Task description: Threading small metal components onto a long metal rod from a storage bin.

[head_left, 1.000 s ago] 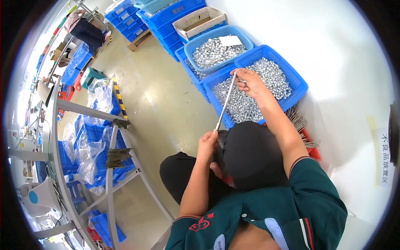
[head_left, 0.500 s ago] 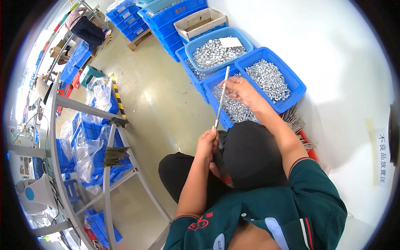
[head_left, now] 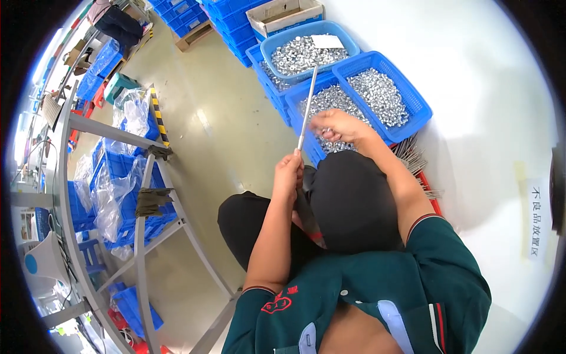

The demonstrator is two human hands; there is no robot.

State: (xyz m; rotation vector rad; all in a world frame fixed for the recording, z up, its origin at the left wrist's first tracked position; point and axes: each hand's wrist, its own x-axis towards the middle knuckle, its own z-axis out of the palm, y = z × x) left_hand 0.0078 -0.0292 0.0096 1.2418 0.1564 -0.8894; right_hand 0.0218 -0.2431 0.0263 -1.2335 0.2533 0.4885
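One rod, left hand clasping it low; right hand curled alongside, grip unclear.

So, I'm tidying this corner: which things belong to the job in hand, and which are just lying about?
In the job:
Slim metal rod, held in the left hand, right hand close by
Probably the small silvery metal fittings in the blue basket beyond the right hand

Apparently just lying about:
Open cardboard box
Clear plastic bags on the blue crates
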